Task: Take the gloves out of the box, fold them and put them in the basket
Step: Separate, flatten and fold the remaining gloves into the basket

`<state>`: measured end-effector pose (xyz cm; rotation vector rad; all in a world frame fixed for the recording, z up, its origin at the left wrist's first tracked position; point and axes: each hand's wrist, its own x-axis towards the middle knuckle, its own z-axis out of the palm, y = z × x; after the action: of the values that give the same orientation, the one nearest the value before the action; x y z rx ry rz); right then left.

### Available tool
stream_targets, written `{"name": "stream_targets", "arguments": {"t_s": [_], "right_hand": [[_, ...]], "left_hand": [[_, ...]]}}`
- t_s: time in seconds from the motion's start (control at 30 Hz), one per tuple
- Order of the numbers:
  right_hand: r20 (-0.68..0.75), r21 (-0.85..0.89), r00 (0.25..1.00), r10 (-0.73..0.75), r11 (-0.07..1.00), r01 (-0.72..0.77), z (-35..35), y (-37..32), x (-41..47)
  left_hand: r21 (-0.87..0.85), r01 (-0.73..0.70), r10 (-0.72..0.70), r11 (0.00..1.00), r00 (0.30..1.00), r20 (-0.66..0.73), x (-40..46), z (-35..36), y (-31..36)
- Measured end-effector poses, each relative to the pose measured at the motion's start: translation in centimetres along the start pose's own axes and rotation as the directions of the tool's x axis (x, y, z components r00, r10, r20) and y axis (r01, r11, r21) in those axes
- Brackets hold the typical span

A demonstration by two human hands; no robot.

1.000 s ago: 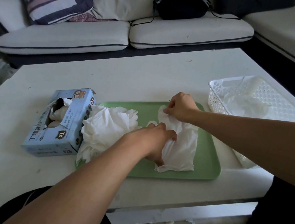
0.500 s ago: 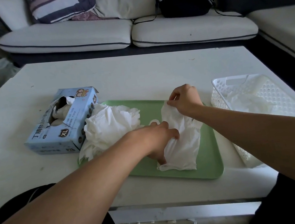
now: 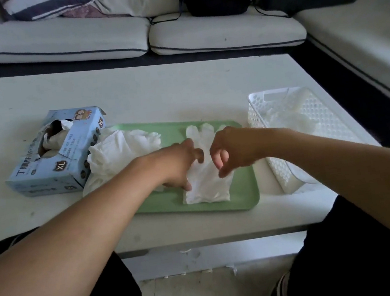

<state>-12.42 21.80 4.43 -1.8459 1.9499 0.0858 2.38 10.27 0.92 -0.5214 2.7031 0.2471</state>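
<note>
Now both hands (image 3: 179, 165) (image 3: 233, 150) over glove (image 3: 207, 186); contact unclear.

- Thin white disposable glove (image 3: 205, 184): lies flat, fingers pointing away from the person.
- Crumpled heap of white gloves (image 3: 119, 153): rests against the box.
- Light-blue cardboard glove box (image 3: 56, 152): torn top opening, gloves inside.
- White perforated plastic basket (image 3: 309, 111): holds pale gloves.

Living room: sofa (image 3: 98, 36), coffee table (image 3: 156, 90)
</note>
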Motion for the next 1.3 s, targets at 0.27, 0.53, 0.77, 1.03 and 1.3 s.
{"name": "stream_targets", "arguments": {"t_s": [0.27,0.53,0.77,1.03,1.3], "right_hand": [[-0.032,0.009,0.999,-0.038,0.999,0.039,4.9,0.0,-1.7],[-0.106,-0.187,0.990,-0.096,0.979,0.075,5.9,-0.7,-1.2],[-0.195,0.550,0.979,0.063,0.833,0.057,-3.4,1.6,-3.2],[-0.191,0.937,0.982,-0.008,0.296,0.185,-7.2,5.0,-6.6],[-0.300,0.941,0.950,0.090,0.189,0.279,-6.8,5.9,-9.3]], "left_hand": [[-0.118,-0.020,0.033,0.993,0.994,0.102,-2.0,1.3,1.7],[-0.075,-0.035,0.042,0.997,0.994,0.100,-2.1,1.4,2.2],[-0.494,-0.236,-0.022,0.837,0.888,-0.460,-1.8,-2.5,1.5],[-0.859,-0.506,-0.229,0.075,0.830,-0.508,-1.3,-6.3,4.4],[-0.831,-0.556,-0.356,0.028,0.771,-0.528,-0.3,-8.5,8.9]]}}
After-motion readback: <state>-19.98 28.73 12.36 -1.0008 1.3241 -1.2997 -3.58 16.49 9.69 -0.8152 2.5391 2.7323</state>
